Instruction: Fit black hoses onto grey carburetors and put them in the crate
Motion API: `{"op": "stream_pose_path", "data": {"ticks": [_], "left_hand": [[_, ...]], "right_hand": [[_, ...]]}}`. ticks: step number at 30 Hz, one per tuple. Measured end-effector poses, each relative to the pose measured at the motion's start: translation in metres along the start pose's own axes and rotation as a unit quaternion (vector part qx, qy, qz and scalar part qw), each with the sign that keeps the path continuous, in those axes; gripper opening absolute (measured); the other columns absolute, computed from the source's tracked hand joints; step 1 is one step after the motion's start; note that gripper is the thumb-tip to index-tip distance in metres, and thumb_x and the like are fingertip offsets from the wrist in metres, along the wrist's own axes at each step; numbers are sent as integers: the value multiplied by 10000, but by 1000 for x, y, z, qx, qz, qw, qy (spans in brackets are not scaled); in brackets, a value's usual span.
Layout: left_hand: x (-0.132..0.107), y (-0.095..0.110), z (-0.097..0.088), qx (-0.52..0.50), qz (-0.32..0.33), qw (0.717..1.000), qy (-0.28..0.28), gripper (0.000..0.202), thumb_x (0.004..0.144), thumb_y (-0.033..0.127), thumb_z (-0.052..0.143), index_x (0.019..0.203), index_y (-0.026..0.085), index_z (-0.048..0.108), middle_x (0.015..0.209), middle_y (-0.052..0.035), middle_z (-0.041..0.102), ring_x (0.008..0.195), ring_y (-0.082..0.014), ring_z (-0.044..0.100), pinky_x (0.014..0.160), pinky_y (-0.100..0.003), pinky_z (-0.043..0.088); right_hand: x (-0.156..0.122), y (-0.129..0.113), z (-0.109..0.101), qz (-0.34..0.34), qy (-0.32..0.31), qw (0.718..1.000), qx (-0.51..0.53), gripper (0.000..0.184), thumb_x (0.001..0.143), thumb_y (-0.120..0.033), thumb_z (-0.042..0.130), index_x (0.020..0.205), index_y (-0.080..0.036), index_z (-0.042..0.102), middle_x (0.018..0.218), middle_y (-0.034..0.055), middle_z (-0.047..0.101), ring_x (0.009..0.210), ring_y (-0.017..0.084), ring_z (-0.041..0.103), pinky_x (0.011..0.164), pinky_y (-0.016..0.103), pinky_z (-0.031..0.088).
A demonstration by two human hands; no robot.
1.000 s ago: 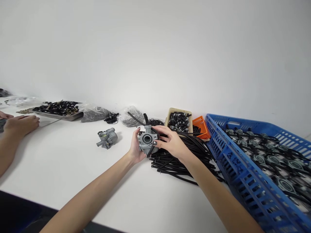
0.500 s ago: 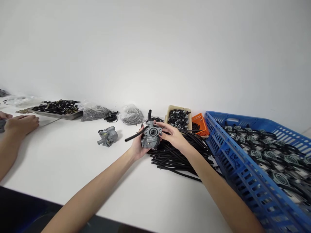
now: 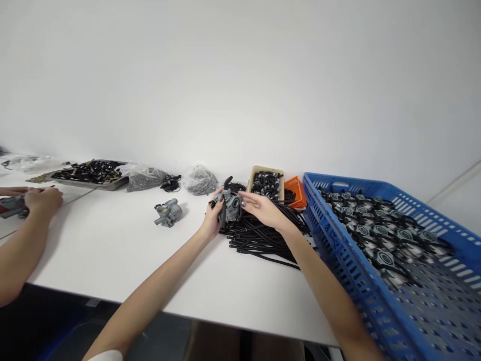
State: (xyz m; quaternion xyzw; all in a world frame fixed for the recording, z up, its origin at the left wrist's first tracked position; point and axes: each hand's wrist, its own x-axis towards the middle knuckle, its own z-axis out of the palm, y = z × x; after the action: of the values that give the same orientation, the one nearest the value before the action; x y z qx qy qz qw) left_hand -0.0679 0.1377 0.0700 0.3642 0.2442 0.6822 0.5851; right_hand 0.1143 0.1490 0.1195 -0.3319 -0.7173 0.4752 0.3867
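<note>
A grey metal carburetor (image 3: 233,204) is held up above the table, turned partly to the right, with its round bore facing me. My left hand (image 3: 211,220) grips its left side, the thumb in front beside a short black hose. At its right side is my right hand (image 3: 262,207), thumb and fingertips against the body near the bore. Below and behind the carburetor lies a pile of black rubber hoses (image 3: 263,235). A second carburetor (image 3: 169,213) rests on the white table to the left.
On the right stands a blue crate (image 3: 338,245) with rows of carburetors. Behind the hoses are a cream bin (image 3: 252,188) of black parts and an orange basket (image 3: 299,193). Plastic bags (image 3: 199,179) and a metal tray (image 3: 112,184) line the wall. A co-worker's hands (image 3: 43,200) work at left.
Between my hands the carburetor has turned, so its hose, which stuck out to the left, now hangs down in front. My view has shifted, showing more of the crate.
</note>
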Motion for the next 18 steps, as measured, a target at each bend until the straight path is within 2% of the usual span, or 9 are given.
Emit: {"op": "stream_pose_path", "data": {"ticks": [2, 4, 7, 13, 18], "left_hand": [[-1, 8, 10, 5, 37, 999, -4, 723, 678, 403, 894, 1305, 235, 574, 1076, -26, 725, 959, -178, 695, 803, -226, 540], [-1, 17, 23, 25, 86, 996, -6, 716, 711, 424, 868, 1331, 240, 561, 1061, -25, 718, 959, -180, 690, 830, -239, 531], [-4, 34, 49, 92, 175, 980, -9, 626, 792, 418, 805, 1346, 257, 563, 1035, -17, 699, 942, -169, 678, 875, -249, 515], [-11, 68, 106, 186, 338, 923, -13, 525, 806, 336, 802, 1294, 305, 611, 1238, -34, 661, 1089, -198, 645, 1021, -304, 464], [-9, 80, 131, 195, 427, 883, -7, 490, 826, 310, 785, 1280, 326, 601, 1267, -33, 645, 1172, -223, 614, 1057, -352, 450]], "right_hand": [[-6, -12, 0, -9, 10, 999, 47, 542, 831, -496, 738, 1278, -242, 569, 1350, 129, 674, 1271, 240, 640, 1109, 455, 487], [-15, -25, 0, -39, 34, 996, 74, 449, 848, -518, 726, 1158, -264, 522, 1410, 128, 635, 1273, 217, 640, 1116, 453, 476], [-29, -46, -3, -94, 50, 993, 46, 345, 865, -490, 723, 958, -256, 488, 1523, 121, 532, 1310, 219, 609, 1134, 457, 450], [-46, -84, -21, -207, 66, 976, -3, 216, 880, -431, 725, 976, -246, 666, 1531, 98, 500, 1410, 276, 510, 1185, 475, 396], [-46, -104, -28, -274, 67, 958, -46, 130, 906, -386, 707, 982, -287, 743, 1520, 59, 510, 1398, 292, 521, 1173, 502, 424]]}}
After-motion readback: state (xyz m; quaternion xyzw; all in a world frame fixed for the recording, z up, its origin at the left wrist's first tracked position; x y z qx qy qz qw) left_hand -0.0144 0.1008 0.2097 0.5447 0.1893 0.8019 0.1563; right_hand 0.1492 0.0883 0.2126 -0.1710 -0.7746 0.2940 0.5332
